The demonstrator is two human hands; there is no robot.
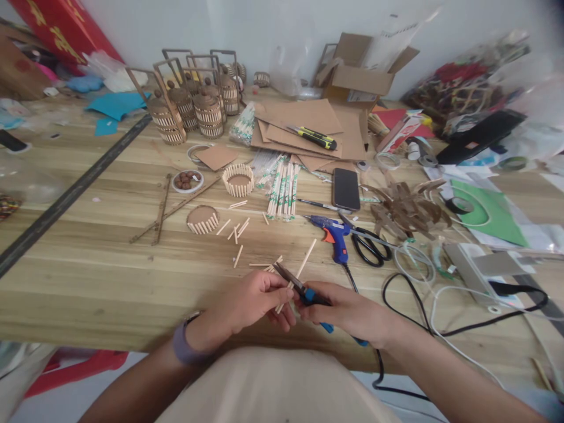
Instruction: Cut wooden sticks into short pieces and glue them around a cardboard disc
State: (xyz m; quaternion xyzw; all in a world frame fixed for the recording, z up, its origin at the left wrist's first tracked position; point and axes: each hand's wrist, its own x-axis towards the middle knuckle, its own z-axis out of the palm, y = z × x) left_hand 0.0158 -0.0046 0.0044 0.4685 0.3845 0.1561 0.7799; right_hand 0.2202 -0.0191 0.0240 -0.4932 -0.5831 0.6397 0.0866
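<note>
My left hand (265, 298) pinches thin wooden sticks (305, 258) near the table's front edge; one long stick slants up and to the right. Blue-and-black-handled pliers (312, 295) are gripped in my right hand (341, 311), their dark jaws lying across the sticks beside my left fingertips. Whether the jaws touch a stick cannot be made out. Short cut stick pieces (238, 257) are scattered beyond my hands. Past them stand two round cardboard bases edged with upright sticks, a lower one (202, 220) and a fuller ring (238, 180).
A blue glue gun (337, 238) and black scissors (371, 247) lie right of my hands, with cables trailing to the table edge. Behind are wrapped chopsticks (282, 188), a phone (346, 189), a bowl of brown balls (187, 181), handled stick baskets (208, 111) and cardboard with a utility knife (315, 138).
</note>
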